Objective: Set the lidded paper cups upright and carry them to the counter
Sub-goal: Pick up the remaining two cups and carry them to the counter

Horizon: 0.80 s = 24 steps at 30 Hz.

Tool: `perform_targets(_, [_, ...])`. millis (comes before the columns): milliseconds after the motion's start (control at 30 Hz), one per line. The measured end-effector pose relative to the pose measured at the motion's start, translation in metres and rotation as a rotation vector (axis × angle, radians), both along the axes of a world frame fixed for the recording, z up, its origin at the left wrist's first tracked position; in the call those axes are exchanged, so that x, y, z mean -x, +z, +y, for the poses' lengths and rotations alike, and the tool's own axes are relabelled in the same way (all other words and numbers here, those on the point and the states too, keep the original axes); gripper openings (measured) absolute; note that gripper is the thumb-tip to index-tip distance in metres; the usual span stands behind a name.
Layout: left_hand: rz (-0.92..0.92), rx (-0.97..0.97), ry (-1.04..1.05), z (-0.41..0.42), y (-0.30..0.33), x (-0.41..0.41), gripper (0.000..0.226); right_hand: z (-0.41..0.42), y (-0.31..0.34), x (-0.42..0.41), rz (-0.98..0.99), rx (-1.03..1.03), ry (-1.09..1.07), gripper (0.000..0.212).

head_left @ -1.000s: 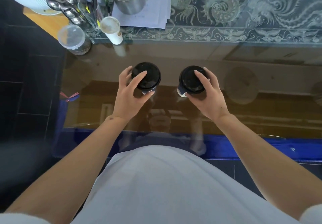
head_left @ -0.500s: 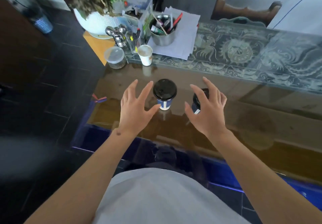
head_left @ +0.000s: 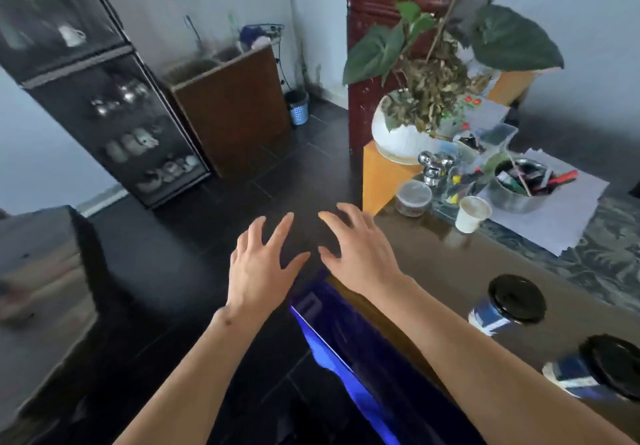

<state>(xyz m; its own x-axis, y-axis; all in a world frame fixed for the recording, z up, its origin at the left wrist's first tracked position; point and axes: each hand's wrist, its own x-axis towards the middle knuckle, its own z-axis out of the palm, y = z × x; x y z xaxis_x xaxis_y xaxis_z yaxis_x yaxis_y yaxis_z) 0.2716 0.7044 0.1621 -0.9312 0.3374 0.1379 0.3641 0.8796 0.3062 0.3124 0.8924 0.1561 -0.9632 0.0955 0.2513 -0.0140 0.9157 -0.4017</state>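
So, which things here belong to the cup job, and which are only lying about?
Job:
near lidded cup
far lidded cup
left hand, empty
right hand, empty

Lying about:
small white cup
plastic tub
pen pot
papers
potted plant

Count, head view: 2 lidded paper cups, one (head_left: 507,306) farther along the glass table (head_left: 446,271) and one (head_left: 595,372) nearer, both upright with black lids. 1 small white open cup (head_left: 471,213). 1 clear lidded tub (head_left: 413,198). 1 metal pot of pens (head_left: 519,186). 1 potted plant (head_left: 412,133). 2 hands: left hand (head_left: 258,271), right hand (head_left: 360,254), each empty.
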Motion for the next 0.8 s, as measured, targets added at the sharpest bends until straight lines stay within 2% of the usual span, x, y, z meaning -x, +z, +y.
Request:
perform_targets(400, [0.011,-0.131,0.513,-0.275,0.002,0.085,0.072,-0.240,0.010,0.182,-0.050,-0.046,0.358,0.060])
perform_targets(567, [0.017,-0.156,0.661,-0.343,-0.002,0.103,0.071,-0.320,0.013,0.239,-0.062,-0.040,0.518,0.061])
perform_targets(800, [-0.009,-0.200,0.849,-0.397,-0.014,0.148,0.068,-0.393,0.001,0.319,-0.101,0.004,0.701,0.061])
